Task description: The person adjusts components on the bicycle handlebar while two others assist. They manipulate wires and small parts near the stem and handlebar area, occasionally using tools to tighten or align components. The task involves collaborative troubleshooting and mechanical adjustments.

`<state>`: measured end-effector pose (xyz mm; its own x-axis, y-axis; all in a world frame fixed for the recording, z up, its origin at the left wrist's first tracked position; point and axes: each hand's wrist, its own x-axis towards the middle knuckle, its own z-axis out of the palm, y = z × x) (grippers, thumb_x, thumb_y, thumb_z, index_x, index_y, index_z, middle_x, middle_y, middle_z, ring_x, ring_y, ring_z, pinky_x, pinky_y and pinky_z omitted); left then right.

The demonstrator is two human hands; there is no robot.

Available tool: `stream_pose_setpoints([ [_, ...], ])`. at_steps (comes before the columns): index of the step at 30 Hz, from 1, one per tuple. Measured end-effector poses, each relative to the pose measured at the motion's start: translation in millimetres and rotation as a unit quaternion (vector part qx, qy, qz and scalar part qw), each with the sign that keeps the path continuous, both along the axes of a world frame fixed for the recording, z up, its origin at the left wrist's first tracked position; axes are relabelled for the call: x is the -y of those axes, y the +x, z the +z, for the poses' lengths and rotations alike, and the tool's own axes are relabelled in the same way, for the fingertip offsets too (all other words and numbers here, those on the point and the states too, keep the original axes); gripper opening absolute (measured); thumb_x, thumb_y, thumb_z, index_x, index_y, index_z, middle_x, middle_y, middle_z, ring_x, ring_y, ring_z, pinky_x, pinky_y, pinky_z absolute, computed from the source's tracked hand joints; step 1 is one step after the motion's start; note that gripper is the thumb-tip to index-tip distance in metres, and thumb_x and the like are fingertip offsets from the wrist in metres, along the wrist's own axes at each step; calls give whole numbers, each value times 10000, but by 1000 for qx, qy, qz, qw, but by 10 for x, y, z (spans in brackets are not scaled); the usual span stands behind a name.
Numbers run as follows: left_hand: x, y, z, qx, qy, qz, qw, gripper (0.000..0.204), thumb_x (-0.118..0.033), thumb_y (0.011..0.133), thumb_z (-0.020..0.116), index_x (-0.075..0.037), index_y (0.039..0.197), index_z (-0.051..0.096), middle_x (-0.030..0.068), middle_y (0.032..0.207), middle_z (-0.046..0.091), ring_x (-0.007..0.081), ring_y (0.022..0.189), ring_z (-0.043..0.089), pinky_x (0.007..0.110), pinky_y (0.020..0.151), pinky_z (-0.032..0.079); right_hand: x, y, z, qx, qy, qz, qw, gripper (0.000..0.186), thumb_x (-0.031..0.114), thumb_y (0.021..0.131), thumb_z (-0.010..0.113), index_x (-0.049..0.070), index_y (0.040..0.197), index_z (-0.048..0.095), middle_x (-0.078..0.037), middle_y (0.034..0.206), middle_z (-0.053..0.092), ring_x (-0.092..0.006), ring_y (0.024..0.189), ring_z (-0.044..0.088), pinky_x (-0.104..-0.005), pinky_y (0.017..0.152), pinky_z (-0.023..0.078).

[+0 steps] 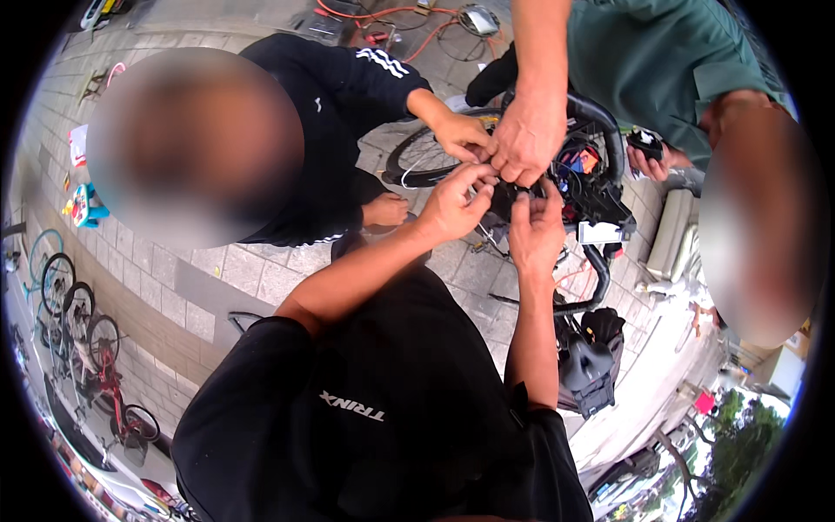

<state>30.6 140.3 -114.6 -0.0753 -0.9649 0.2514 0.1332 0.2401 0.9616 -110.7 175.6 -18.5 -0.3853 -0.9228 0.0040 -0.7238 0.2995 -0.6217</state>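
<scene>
My left hand [459,205] is closed in a pinch, with thumb and fingertips together over a dark part of the vehicle in front of me. What it pinches is too small to make out. Beside it, my right hand [537,228] has its fingers bent round a small black piece that I cannot name. A person's hand [529,137] reaches down from above and nearly touches my fingertips. From the left, another person's hand [464,137] pinches at the same spot. Bundled coloured wires [578,160] lie exposed inside a black housing just right of our hands.
A black curved tube [611,143] and a spoked wheel [422,155] flank the work. The person in green holds a black object [645,143]. A black saddle [589,367] is at the right. Bicycles [104,383] stand far left on the paving; an orange hose [426,17] lies at the top.
</scene>
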Motion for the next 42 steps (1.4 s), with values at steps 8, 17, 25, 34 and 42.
stream_pose_setpoints([
  [8, 217, -289, -90, -55, 120, -96, 987, 316, -63, 1010, 694, 24, 1305, 620, 109, 1175, 728, 144, 941, 691, 276, 745, 553, -17, -247, -206, -126, -56, 36, 990, 587, 327, 888, 836, -14, 1329, 654, -207, 1211, 677, -412, 1070, 704, -484, 910, 584],
  [17, 326, -258, 116, -154, 242, -143, 947, 474, -116, 1041, 704, 45, 1458, 544, 145, 1355, 675, 189, 1259, 634, 321, 1015, 536, 49, -344, -196, -126, -99, 75, 984, 554, 318, 888, 801, -32, 1304, 693, -222, 1187, 708, -416, 1042, 731, -477, 892, 600],
  [25, 450, -257, 251, -191, 257, -221, 921, 440, -181, 1099, 645, -11, 1497, 566, 58, 1418, 664, 130, 1266, 614, 313, 1087, 483, 27, -269, -290, -167, -112, 72, 977, 553, 320, 912, 787, -42, 1316, 681, -218, 1228, 701, -416, 999, 747, -480, 859, 621],
  [34, 432, -365, 84, -241, 245, -214, 914, 416, -216, 1123, 619, -23, 1489, 578, 34, 1423, 655, 131, 1286, 590, 336, 1141, 444, 23, -252, -205, -123, -78, 46, 988, 566, 335, 925, 775, -34, 1340, 670, -225, 1249, 695, -440, 1013, 741, -492, 866, 614],
  [42, 442, -407, -42, -242, 238, -206, 918, 399, -235, 1121, 630, -46, 1470, 589, 7, 1368, 661, 101, 1245, 590, 323, 1104, 454, 27, -290, -275, -130, -70, 49, 988, 639, 431, 944, 737, -18, 1389, 645, -179, 1319, 674, -417, 1047, 744, -492, 887, 608],
])
